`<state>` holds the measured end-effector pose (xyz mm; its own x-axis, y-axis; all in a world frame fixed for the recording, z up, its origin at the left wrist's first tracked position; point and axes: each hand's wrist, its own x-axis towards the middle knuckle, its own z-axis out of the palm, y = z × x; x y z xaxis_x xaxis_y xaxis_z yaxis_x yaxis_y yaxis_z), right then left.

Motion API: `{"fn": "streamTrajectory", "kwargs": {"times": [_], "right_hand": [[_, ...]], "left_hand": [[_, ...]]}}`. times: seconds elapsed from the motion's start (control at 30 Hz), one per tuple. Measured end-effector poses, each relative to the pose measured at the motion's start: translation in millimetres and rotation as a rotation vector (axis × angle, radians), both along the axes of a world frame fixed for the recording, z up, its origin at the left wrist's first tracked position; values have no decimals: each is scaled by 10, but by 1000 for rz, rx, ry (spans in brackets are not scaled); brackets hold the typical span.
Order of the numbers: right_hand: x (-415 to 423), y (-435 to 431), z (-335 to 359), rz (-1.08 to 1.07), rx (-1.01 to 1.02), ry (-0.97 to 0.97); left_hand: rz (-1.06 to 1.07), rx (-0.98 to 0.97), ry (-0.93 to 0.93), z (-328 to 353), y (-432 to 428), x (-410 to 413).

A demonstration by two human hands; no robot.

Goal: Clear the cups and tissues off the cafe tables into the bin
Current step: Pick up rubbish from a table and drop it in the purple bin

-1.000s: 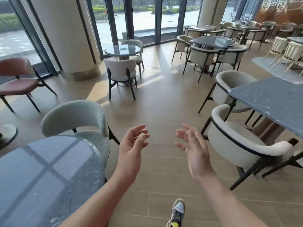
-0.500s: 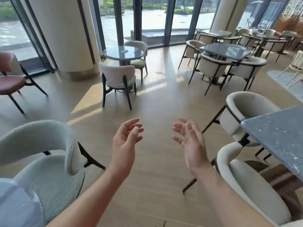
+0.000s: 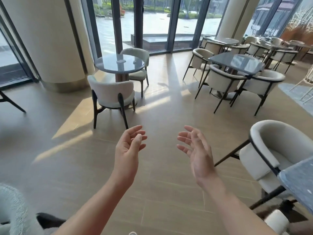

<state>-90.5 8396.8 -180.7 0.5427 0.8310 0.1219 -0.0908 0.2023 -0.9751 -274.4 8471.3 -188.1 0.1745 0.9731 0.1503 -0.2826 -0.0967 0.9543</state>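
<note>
Far left, bottom corner: a fuzzy pale chair [image 3: 15,206], only its back edge in view. Above it a thick cream column [image 3: 44,39] runs down to the floor.

The round desk [image 3: 108,65] has a glossy grey top and stands just right of the column. On it is a small white flat thing, which I read as a tissue [image 3: 121,61], lying near the middle of the top; too small to be sure. A white chair [image 3: 111,89] is tucked in at the near side of the desk with its back to me, between me and the tissue. A second chair [image 3: 135,52] is on the far side.

My left hand [image 3: 128,150] is empty, palm turned inward, fingers loose and slightly curled, held over the floor. My right hand [image 3: 198,155] is also empty, fingers spread and relaxed, palm facing the left. The hands are apart and touch nothing.

The wood-look floor [image 3: 160,106] is a wide open lane between the hands, running up to the glass wall [image 3: 152,22].

Right of the lane is a dark square desk [image 3: 237,61] ringed by cream armchairs [image 3: 221,80]. Nearer, at the right edge, is a cream armchair [image 3: 277,146] pushed against the corner of a grey stone desk [image 3: 301,182], which the frame cuts off.
</note>
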Motion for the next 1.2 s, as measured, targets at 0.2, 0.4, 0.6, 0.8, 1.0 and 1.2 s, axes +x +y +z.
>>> {"fn": "streamTrajectory", "kwargs": {"times": [0.2,0.4,0.6,0.8,1.0,1.2], "right_hand": [[628,1405,105,-20,13,24],[1465,2649,-44,-32,10,35],[2641,4023,-170,-5,1,58],[3647,5294,66,61,-11,42],[4306,6356,-6,102,-37,38],[4784,7695,-149,127,-70,32]], "left_hand": [[-25,-7,17,167,1436,620],[-31,-19,30,51,2689,1451],[24,-24,49,-37,4007,2532],[82,-47,38,125,5159,3506],[122,-69,36,95,6202,4169],[144,-81,31,-59,7489,4660]]}}
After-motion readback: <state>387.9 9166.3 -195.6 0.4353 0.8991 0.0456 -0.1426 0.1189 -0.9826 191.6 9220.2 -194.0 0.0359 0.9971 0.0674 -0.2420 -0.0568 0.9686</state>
